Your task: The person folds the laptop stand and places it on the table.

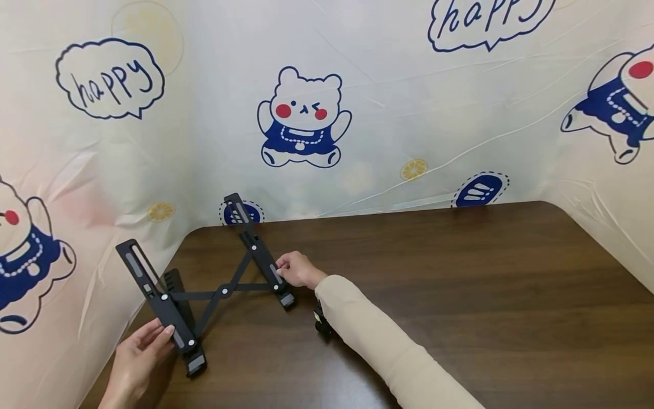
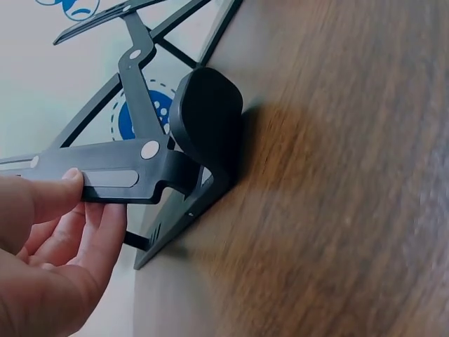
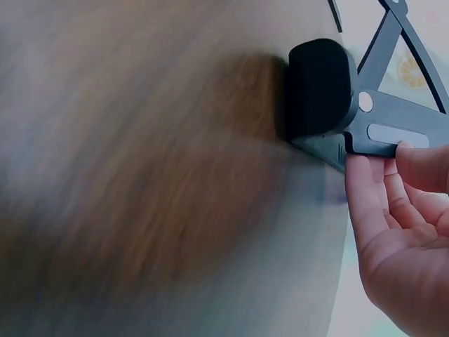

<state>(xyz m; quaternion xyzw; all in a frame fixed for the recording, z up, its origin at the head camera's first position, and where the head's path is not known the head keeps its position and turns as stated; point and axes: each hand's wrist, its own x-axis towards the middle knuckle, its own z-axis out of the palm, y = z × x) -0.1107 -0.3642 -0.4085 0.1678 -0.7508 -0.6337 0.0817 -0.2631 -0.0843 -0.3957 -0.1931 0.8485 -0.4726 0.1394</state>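
A black folding laptop stand (image 1: 212, 295) is spread open on the left part of the table, its two long arms joined by crossed bars. My left hand (image 1: 138, 355) pinches the lower part of the near-left arm, thumb on top beside a grey pad (image 2: 112, 178) and fingers beneath. On the other arm, my right hand (image 1: 298, 269) pinches the outer edge in the same way, its thumb by a grey pad (image 3: 398, 135). The front lip (image 3: 319, 88) of that arm stands close to the tabletop in the right wrist view. Part of each hand's fingers is hidden under the arms.
The brown wooden table (image 1: 434, 295) extends far to the right. A pale curtain (image 1: 378, 113) printed with bears and speech bubbles hangs behind the table and along its sides. A small black device (image 1: 322, 324) sits at the right wrist, partly covered by the beige sleeve (image 1: 378, 341).
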